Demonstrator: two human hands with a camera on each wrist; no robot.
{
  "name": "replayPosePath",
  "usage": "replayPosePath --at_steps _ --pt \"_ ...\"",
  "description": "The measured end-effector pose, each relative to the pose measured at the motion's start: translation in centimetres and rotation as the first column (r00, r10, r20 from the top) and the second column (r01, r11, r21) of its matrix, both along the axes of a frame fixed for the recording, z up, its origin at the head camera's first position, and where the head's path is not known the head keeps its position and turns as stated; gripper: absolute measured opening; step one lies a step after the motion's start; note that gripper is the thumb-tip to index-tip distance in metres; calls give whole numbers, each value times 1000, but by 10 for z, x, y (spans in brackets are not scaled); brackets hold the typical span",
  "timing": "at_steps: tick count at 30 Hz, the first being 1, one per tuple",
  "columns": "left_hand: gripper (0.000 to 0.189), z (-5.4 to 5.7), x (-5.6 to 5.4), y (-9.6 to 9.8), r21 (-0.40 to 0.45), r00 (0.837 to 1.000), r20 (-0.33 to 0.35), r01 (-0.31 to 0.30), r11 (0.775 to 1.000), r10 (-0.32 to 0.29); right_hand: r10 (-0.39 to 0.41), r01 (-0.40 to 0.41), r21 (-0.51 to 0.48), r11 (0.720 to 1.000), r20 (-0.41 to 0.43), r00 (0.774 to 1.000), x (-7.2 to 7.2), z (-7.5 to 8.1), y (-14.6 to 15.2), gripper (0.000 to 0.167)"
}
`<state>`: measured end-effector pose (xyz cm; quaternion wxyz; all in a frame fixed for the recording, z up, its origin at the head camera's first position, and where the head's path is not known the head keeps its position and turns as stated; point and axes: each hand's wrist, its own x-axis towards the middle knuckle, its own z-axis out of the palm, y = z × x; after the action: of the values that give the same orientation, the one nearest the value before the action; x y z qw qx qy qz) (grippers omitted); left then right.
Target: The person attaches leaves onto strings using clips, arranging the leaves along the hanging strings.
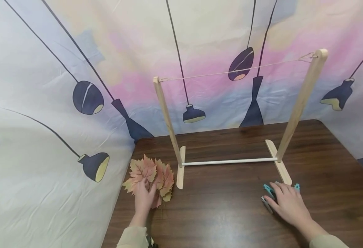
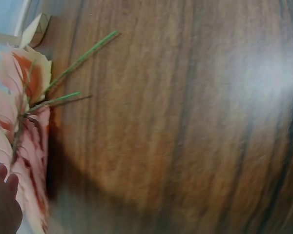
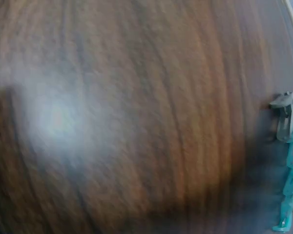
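Note:
A bunch of artificial maple leaves [image 1: 164, 179], pink and orange with yellowish edges, lies at the table's left side. My left hand [image 1: 144, 198] is at the bunch, thumb and fingers pinching one of its leaves [image 1: 139, 170]. Two thin green stems [image 2: 83, 61] stick out of the leaves in the left wrist view. At the right, my right hand [image 1: 290, 205] rests over several small clothespins, its fingers spread and partly covering them. Teal clothespins [image 1: 269, 190] and a grey clothespin [image 1: 266, 205] show around its fingers; the grey clothespin [image 3: 285, 117] also shows in the right wrist view.
Between the hands, further back, stands a wooden frame with two posts [image 1: 300, 106] on flat feet [image 1: 181, 179]. A white rod [image 1: 231, 161] joins the posts low down, and a string [image 1: 224, 73] runs between their tops. Behind the brown table [image 1: 224, 203] hangs a lamp-patterned cloth [image 1: 156, 44].

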<state>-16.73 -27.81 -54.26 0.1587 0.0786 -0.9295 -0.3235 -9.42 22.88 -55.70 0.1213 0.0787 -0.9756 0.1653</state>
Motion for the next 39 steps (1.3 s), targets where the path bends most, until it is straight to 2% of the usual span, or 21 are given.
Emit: replayPosePath --at_steps 4,9,11,16,20,27,30,39 --pt "49 -7 1 -1 50 997 10 -71 996 71 -16 16 -6 1000 17 1000 3 -6 -4 59" --pt "28 -14 1 -2 78 989 32 -146 986 144 -17 17 -12 1000 7 1000 5 -12 -10 56" --pt "23 -17 0 -1 79 988 42 -151 985 148 -17 17 -14 1000 -3 1000 5 -13 -11 56" --pt "25 -24 -2 2 23 987 77 -143 989 141 -22 21 -18 1000 -12 1000 5 -14 -10 55" --pt "26 -25 -3 5 -6 988 75 -138 990 138 -26 26 -19 999 -13 1000 6 -15 -10 55" --pt "29 -25 0 6 -9 978 84 -193 981 193 -25 24 -31 999 -36 999 9 -18 -13 54" --pt "29 -26 1 6 -14 976 90 -197 980 197 -31 29 -35 999 -49 998 10 -20 -14 53" --pt "20 -23 0 6 -36 962 58 -266 963 267 -39 35 -51 998 -70 997 9 -27 -13 53"
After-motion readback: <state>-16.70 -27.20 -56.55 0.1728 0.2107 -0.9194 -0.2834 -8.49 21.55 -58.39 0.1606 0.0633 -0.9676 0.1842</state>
